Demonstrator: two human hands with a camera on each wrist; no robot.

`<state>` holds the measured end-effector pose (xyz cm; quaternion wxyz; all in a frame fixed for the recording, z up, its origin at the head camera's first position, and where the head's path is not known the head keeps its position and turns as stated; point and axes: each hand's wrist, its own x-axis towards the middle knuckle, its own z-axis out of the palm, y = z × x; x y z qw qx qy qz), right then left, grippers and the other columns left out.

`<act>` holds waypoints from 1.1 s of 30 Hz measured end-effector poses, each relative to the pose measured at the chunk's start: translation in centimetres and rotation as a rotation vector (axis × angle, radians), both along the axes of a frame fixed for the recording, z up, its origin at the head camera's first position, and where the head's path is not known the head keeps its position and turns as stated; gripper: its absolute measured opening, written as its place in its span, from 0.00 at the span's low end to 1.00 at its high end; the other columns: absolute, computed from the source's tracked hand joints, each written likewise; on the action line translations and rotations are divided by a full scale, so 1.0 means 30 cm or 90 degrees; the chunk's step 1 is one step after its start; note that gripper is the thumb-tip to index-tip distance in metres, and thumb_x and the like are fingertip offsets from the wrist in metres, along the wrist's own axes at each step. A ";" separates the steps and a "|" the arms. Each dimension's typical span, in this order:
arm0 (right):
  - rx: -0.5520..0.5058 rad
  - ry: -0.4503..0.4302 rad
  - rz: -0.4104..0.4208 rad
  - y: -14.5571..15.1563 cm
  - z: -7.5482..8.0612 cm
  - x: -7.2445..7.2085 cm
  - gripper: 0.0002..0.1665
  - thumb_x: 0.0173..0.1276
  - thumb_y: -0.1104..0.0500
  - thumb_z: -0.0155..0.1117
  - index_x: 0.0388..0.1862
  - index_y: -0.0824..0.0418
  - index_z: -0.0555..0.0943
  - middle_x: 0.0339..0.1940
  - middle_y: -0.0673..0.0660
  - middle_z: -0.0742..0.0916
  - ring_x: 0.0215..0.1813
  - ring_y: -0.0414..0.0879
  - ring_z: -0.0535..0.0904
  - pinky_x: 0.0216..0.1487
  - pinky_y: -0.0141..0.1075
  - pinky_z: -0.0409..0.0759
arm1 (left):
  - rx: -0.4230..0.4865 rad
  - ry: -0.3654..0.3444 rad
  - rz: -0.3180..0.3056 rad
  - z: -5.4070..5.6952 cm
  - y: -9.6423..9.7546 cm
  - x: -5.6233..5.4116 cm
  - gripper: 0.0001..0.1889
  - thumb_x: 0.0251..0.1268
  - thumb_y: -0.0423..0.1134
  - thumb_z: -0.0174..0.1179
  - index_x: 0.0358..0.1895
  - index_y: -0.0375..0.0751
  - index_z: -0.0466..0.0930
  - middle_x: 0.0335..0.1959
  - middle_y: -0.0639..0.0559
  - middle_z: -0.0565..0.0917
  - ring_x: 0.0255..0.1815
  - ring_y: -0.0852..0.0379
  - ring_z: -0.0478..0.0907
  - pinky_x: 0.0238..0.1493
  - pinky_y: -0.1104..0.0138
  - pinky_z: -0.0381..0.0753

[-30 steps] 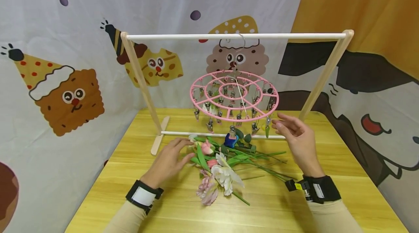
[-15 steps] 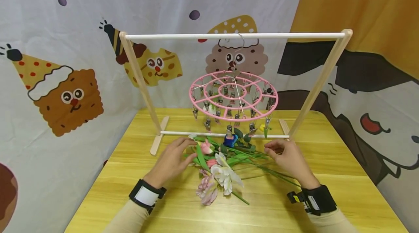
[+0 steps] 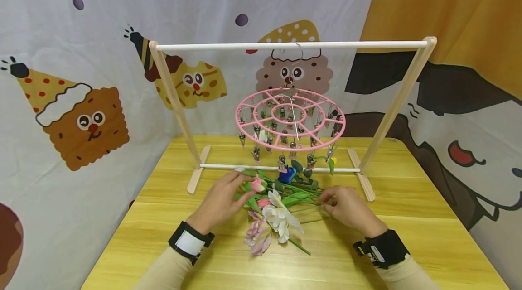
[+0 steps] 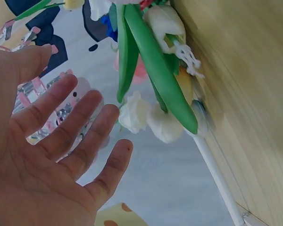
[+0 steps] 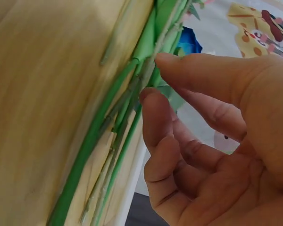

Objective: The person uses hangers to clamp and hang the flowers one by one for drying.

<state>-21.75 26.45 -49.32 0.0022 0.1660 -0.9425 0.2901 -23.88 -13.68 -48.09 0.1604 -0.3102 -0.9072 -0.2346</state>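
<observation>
A pile of artificial flowers lies on the table: a pink tulip [image 3: 257, 184], a white flower [image 3: 279, 218], a pale pink flower [image 3: 258, 234], a blue rose [image 3: 287, 175] and green stems [image 5: 118, 108]. My left hand [image 3: 222, 199] is at the pile's left side beside the pink tulip; its fingers are spread and hold nothing in the left wrist view. My right hand [image 3: 348, 208] is at the stems on the right. There the thumb and bent index finger meet the stems from one side, with a small gap between their tips. Overhead hangs a pink round clip hanger [image 3: 290, 119].
A wooden rack with a white top bar [image 3: 228, 46] stands behind the flowers. Metal clips hang low from the hanger, and a yellow flower [image 3: 335, 161] hangs from a clip at its right. The rack's white lower bar [image 3: 228, 166] runs just behind the pile.
My right hand has come down and left from beside the hanger's right clips to the stems. The left hand has shifted slightly right. The hanger has turned a little.
</observation>
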 end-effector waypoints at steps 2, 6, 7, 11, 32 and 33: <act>0.006 -0.010 0.001 -0.003 -0.008 0.000 0.07 0.75 0.65 0.84 0.47 0.54 0.97 0.46 0.51 0.97 0.38 0.36 0.86 0.34 0.31 0.83 | -0.008 0.007 -0.004 0.001 0.014 -0.001 0.22 0.81 0.48 0.78 0.70 0.44 0.89 0.65 0.47 0.92 0.60 0.46 0.92 0.62 0.52 0.96; 0.007 -0.018 0.003 -0.005 -0.021 -0.003 0.08 0.75 0.65 0.84 0.45 0.52 0.97 0.42 0.47 0.96 0.37 0.36 0.86 0.33 0.31 0.82 | -0.014 0.007 -0.017 0.006 0.049 -0.004 0.21 0.82 0.49 0.77 0.69 0.45 0.90 0.63 0.48 0.93 0.60 0.48 0.92 0.63 0.52 0.96; 0.006 -0.017 0.006 -0.005 -0.024 -0.005 0.08 0.75 0.65 0.84 0.44 0.51 0.96 0.41 0.47 0.96 0.36 0.36 0.87 0.34 0.30 0.82 | -0.011 0.004 -0.021 0.007 0.058 -0.005 0.21 0.83 0.49 0.77 0.69 0.45 0.90 0.63 0.48 0.93 0.60 0.48 0.93 0.63 0.52 0.96; 0.002 -0.007 0.016 -0.006 -0.032 -0.012 0.09 0.75 0.66 0.84 0.41 0.50 0.96 0.38 0.46 0.96 0.36 0.36 0.88 0.34 0.30 0.83 | -0.010 0.001 -0.033 0.012 0.088 -0.006 0.20 0.83 0.50 0.77 0.68 0.46 0.91 0.63 0.48 0.92 0.58 0.48 0.93 0.63 0.52 0.96; -0.030 0.097 -0.005 -0.012 0.018 0.008 0.13 0.75 0.72 0.81 0.41 0.53 0.95 0.40 0.47 0.93 0.32 0.35 0.79 0.33 0.29 0.77 | -0.011 0.052 -0.103 0.075 0.198 0.010 0.18 0.87 0.51 0.73 0.68 0.47 0.91 0.71 0.48 0.91 0.70 0.48 0.91 0.74 0.53 0.93; -0.030 0.106 -0.007 -0.017 0.025 0.011 0.12 0.75 0.72 0.81 0.41 0.53 0.95 0.39 0.47 0.93 0.32 0.35 0.79 0.32 0.29 0.77 | -0.013 0.060 -0.103 0.079 0.202 0.011 0.18 0.86 0.51 0.73 0.68 0.47 0.91 0.72 0.47 0.91 0.71 0.47 0.91 0.75 0.52 0.92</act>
